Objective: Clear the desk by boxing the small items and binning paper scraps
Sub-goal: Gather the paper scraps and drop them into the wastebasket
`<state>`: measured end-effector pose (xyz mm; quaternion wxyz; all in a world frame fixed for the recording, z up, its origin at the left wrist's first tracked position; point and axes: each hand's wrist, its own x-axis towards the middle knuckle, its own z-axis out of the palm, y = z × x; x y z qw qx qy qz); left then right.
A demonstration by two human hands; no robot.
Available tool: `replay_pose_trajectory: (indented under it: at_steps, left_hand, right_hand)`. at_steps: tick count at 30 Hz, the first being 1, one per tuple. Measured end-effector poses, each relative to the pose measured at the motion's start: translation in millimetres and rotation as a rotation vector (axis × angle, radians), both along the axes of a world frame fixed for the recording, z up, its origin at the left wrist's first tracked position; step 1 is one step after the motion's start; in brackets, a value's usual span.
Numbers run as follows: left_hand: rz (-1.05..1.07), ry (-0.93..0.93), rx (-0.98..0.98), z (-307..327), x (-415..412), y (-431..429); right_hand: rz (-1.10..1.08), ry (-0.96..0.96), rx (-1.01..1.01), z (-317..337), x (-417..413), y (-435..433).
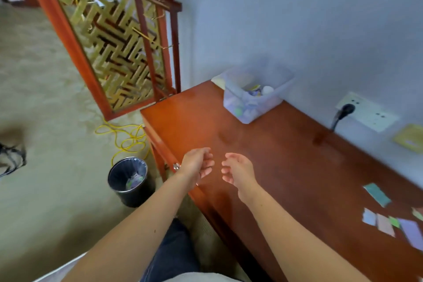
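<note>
Pale grey-blue plaster wall backs a long worktop of glossy red-brown wood with straight edges. At its far left corner stands a rectangular box of clear plastic, open-topped, with small mixed items inside; they are too blurred to tell apart. Torn paper scraps in teal, blue, pink, green and lilac lie flat near the right end, towards the front edge. Off the left end, on beige patterned carpet, sits a dark cylindrical bin with a thin clear liner and coloured scraps at the bottom. Left hand hangs over the front edge, right hand just inside it; palms face each other, slightly apart, fingers loosely curled, holding nothing. Noted also: white wall socket with black plug, coiled yellow cable, gilt lattice screen in a red wood frame.
</note>
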<state>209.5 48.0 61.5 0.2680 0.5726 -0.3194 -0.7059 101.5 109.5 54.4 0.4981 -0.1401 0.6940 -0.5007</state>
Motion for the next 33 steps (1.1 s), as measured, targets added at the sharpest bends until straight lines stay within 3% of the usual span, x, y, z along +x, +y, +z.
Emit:
replay_pose_trajectory:
  at_steps: [10, 20, 25, 33]
  left_hand:
    - [-0.301, 0.008, 0.051, 40.1, -97.1, 34.2]
    - [-0.773, -0.043, 0.016, 41.4, -207.3, 42.6]
    - [-1.036, -0.145, 0.023, 37.4, -242.4, 74.8]
    - [-1.376, -0.108, 0.026, 30.6, -262.5, 161.9]
  right_hand:
    - [-0.230, 0.096, -0.027, 34.5, -82.0, 53.5]
    - [-0.676, 0.122, 0.036, 46.0, -145.5, 97.2]
    - [-0.933, 0.145, 0.081, 42.9, -152.8, 143.6]
    - [-1.277, 0.170, 0.257, 28.6, -137.1, 234.4]
